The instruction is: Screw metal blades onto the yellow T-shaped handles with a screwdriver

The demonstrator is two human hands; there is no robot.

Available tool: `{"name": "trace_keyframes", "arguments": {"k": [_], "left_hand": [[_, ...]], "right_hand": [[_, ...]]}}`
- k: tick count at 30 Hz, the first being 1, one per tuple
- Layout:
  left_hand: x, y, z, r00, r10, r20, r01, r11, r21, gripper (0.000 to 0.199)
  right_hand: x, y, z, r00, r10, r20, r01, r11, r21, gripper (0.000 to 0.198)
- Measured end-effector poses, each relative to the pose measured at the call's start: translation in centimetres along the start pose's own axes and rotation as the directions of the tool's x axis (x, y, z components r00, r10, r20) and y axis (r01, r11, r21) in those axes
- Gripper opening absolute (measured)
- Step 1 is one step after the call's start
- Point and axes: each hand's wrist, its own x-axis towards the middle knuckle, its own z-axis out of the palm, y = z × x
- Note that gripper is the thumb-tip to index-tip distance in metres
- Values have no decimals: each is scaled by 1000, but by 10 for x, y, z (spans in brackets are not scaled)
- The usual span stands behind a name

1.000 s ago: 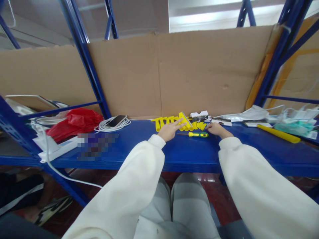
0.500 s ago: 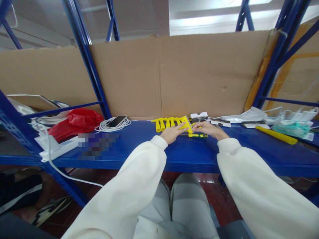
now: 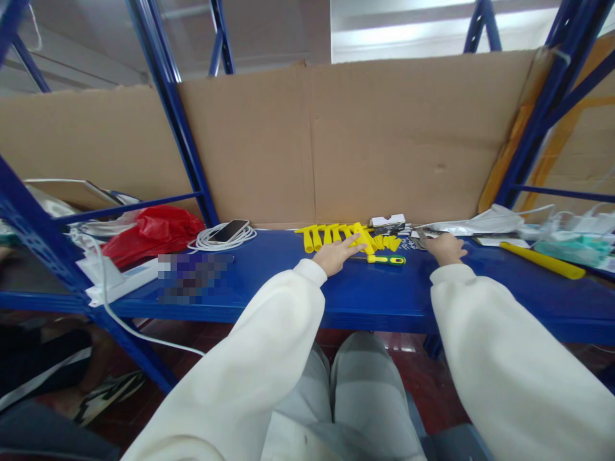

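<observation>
My left hand [image 3: 335, 257] has its fingers on a yellow T-shaped plastic scraper [image 3: 366, 237] and holds it low over the blue shelf. To its left lie several similar yellow scrapers [image 3: 316, 238] in a row. Small yellow pieces [image 3: 388, 242] are spread just right of the held one. A screwdriver [image 3: 390, 260] with a yellow and green handle lies in front of them. Farther right, my right hand [image 3: 446, 248] is closed at a flat grey metallic item [image 3: 423, 238]; its fingertips are too small to make out what they pinch.
A small white box [image 3: 388, 220] stands behind the yellow pieces against the cardboard wall [image 3: 375, 141]. A long yellow tube [image 3: 545, 261] and plastic bags lie at right. A phone [image 3: 229, 231] on a coiled white cable, a red bag [image 3: 156, 232] and a power strip are at left.
My right hand has left the yellow scraper and moved right to the grey metallic item, uncovering the small yellow pieces. My left hand stays at the scraper, which now lies at a slightly different tilt.
</observation>
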Motion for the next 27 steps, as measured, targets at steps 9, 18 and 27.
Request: {"name": "trace_keyframes", "arguments": {"k": [9, 18, 27], "left_hand": [[1, -1, 3, 1000, 20, -19, -20, 1000, -5, 76], [1, 1, 1, 1000, 12, -16, -12, 1000, -2, 77], [1, 2, 0, 1000, 14, -9, -14, 1000, -12, 77]], "right_hand": [[3, 1, 7, 1000, 24, 18, -24, 1000, -15, 39], [13, 6, 5, 995, 94, 34, -97, 992, 81, 39], [-4, -5, -7, 981, 173, 83, -177, 983, 47, 47]]}}
